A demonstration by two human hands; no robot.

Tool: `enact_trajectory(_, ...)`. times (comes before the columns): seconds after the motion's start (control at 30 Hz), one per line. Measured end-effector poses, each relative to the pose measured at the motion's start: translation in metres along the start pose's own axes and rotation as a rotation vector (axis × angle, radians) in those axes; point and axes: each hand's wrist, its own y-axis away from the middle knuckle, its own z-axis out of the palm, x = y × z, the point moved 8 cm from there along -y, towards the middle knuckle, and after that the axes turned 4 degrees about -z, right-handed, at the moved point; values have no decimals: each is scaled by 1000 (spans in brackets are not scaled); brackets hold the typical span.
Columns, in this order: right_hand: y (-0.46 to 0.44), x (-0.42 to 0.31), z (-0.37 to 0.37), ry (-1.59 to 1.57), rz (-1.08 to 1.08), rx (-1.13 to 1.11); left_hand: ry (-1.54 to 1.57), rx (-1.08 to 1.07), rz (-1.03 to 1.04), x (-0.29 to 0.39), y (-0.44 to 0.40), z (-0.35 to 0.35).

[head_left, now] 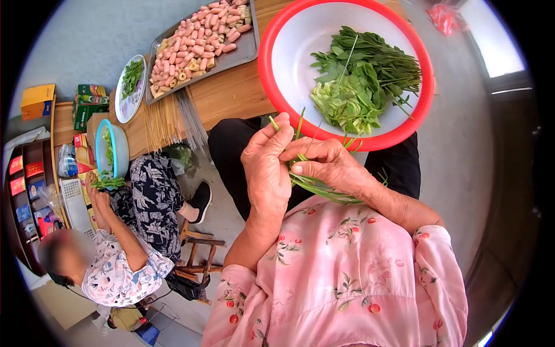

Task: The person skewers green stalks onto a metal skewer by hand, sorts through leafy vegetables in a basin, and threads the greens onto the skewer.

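In front of my chest, my left hand [267,165] is closed, with thumb and fingertips pinching thin green chives [324,188]. My right hand [329,165] is beside it, nearly touching, its thumb and forefinger closed on the same chives. Their long blades trail below and behind my right wrist. A thin skewer [350,58] slants up from my right fingers across the basin. Just beyond my hands, the white basin with a red rim [267,61] holds dark leafy stems [381,63] and lighter green leaves [347,104].
On the wooden table [231,92] are a metal tray [250,49] of sausage skewers, a plate [124,110] of greens and bare skewers [165,118]. At left, another person [127,248] handles greens by a blue basin [120,153]. A wooden stool [199,254] stands between us.
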Motion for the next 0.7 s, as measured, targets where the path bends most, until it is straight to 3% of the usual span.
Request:
enact_trajectory(0.47, 5, 1, -6, 159, -97, 0, 32, 106, 161, 35, -4, -18)
enact_trajectory(0.7, 12, 4, -12, 176, -82, 15, -136, 126, 307, 52, -12, -26)
